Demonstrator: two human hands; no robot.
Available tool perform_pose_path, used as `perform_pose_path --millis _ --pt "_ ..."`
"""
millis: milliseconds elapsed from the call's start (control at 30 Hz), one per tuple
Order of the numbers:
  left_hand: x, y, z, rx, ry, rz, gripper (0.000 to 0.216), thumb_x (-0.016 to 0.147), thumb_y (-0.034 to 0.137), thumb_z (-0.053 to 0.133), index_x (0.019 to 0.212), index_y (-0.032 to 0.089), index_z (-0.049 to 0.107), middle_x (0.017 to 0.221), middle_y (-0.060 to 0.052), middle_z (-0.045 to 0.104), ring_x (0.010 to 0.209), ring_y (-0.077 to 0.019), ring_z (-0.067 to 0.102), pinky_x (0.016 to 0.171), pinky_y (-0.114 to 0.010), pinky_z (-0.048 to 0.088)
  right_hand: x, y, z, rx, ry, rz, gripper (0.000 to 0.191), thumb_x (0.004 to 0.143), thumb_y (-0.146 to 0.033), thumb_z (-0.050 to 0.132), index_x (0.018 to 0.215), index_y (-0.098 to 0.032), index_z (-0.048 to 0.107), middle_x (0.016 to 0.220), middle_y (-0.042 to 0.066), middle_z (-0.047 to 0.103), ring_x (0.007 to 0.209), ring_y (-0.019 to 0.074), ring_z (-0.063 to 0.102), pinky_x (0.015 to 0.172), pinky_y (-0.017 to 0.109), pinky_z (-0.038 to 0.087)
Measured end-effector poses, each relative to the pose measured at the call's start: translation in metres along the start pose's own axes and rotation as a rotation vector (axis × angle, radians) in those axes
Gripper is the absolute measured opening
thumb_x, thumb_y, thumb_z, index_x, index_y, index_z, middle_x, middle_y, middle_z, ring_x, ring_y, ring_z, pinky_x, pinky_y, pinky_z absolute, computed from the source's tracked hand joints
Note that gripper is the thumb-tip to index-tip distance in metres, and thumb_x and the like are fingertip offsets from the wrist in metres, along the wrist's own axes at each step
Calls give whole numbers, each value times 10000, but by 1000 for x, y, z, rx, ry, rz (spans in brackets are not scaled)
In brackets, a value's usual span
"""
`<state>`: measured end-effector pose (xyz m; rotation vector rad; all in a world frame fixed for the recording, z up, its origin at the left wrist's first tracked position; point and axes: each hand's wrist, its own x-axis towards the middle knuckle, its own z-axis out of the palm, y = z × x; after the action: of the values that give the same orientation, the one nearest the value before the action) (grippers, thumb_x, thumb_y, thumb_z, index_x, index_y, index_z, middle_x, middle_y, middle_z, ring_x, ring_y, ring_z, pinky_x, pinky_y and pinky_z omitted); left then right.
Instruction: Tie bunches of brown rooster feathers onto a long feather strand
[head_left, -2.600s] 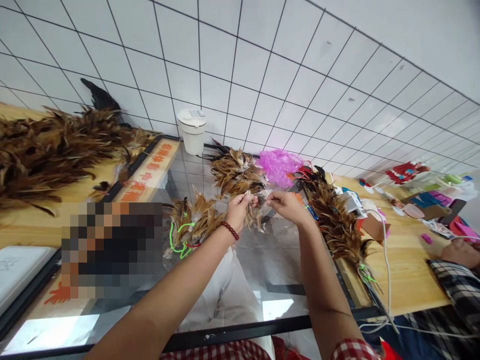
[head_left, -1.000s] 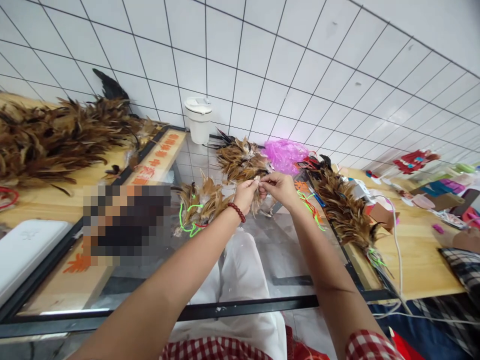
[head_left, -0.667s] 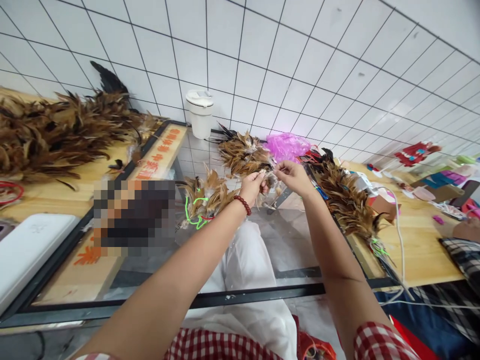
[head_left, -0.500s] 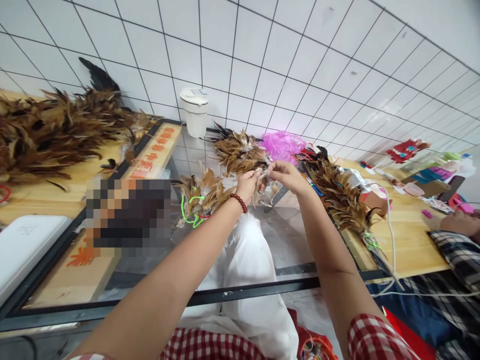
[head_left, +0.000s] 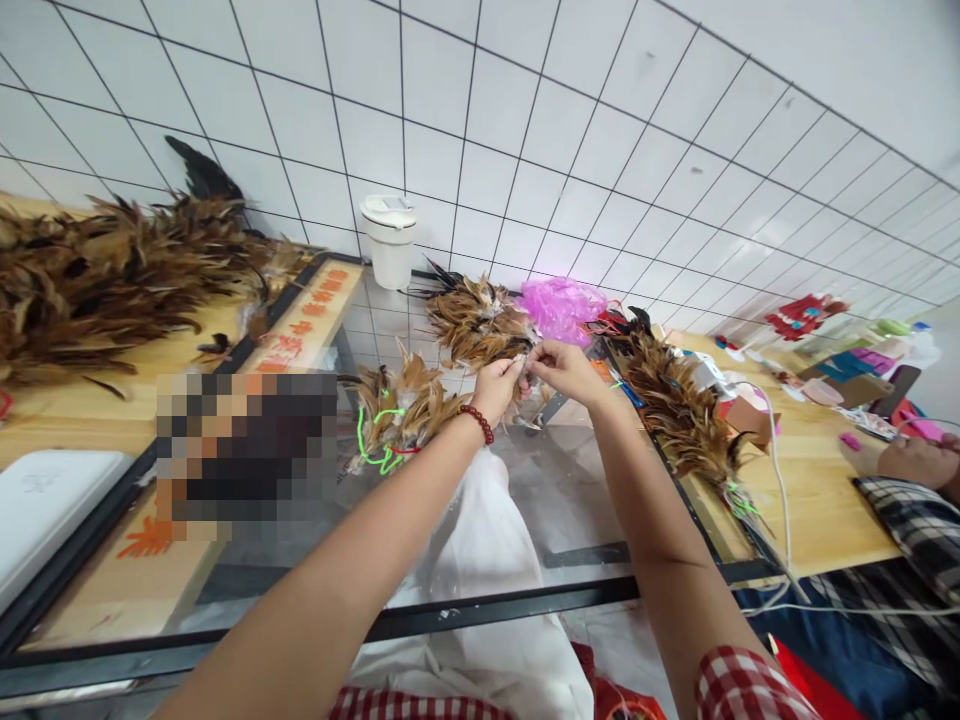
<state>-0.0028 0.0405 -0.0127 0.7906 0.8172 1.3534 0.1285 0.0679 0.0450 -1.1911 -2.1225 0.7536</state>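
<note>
My left hand (head_left: 496, 388), with a red bead bracelet at the wrist, is closed around a small bunch of brown feathers (head_left: 517, 400) held over the glass tabletop (head_left: 555, 490). My right hand (head_left: 564, 368) pinches at the top of the same bunch, fingertips touching the left hand's. Just left of my left wrist lies a feather bundle tied with green cord (head_left: 390, 415). Behind my hands sits a loose pile of brown feathers (head_left: 476, 320).
A white lidded cup (head_left: 390, 240) stands at the tiled wall, with a pink plastic bag (head_left: 562, 308) to its right. A long feather string (head_left: 679, 410) lies on the wooden table to the right. Another person's hand (head_left: 911, 462) rests far right. Big feather heap (head_left: 105, 275) at left.
My hands came together from slightly apart and now work the same feather bunch, fingertips meeting. The view shifted a little; the other person's hand at far right moved into sight.
</note>
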Motion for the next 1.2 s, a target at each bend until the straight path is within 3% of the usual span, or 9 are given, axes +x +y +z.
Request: perform_pose_path --millis 167,500,600,700,833,933,1100,1200 --pt "-1 1 0 -24 -7 11 313 807 343 648 616 151 490 465 55 446 391 -62 462 409 -189 360 1 -4 1 51 -4 27 195 736 -358 643 749 -163 631 706 31 671 627 140 598 602 251 453" --pt "-2 4 -1 -22 3 -13 283 792 353 670 659 134 550 473 49 456 409 -62 470 427 -189 371 10 5 4 152 -39 44 211 753 -362 606 730 -155 640 654 20 648 601 134 580 596 260 464" --pt "-3 6 -2 -28 -1 -16 287 784 361 680 662 132 556 473 51 448 416 -59 467 435 -186 372 12 10 6 126 76 37 223 767 -350 598 846 -157 675 744 38 678 627 138 585 625 279 490" --pt "-3 7 -4 -53 -16 -24 298 780 368 683 659 132 545 485 50 450 423 -61 472 436 -189 370 11 7 6 77 161 -71 281 821 -329 545 1018 -196 696 993 69 706 812 172 637 778 338 521" --pt "-3 9 -6 -108 -22 -12 308 776 345 688 638 138 506 514 49 462 435 -57 476 452 -191 386 7 -2 7 68 -39 -249 288 839 -299 551 1068 -234 713 1151 66 681 1108 216 603 1009 393 442" --pt "-3 10 -6 -126 -17 -23 310 785 325 679 628 141 485 522 49 462 436 -52 470 451 -188 384 4 -4 7 91 -126 -209 321 835 -272 556 1120 -219 695 1106 70 698 1045 225 638 970 409 479" --pt "-3 11 -5 -105 1 -38 294 782 337 685 655 141 507 506 58 442 420 -48 451 440 -185 366 4 0 1 130 -34 -106 373 775 -259 642 1143 -214 675 1082 68 706 1007 226 648 925 401 504" --pt "-3 9 -5 -82 -29 -22 305 776 364 689 659 140 518 505 55 442 423 -52 455 440 -189 364 5 2 -2 257 -62 -21 388 741 -328 694 1101 -185 674 976 62 717 893 196 668 849 358 533"
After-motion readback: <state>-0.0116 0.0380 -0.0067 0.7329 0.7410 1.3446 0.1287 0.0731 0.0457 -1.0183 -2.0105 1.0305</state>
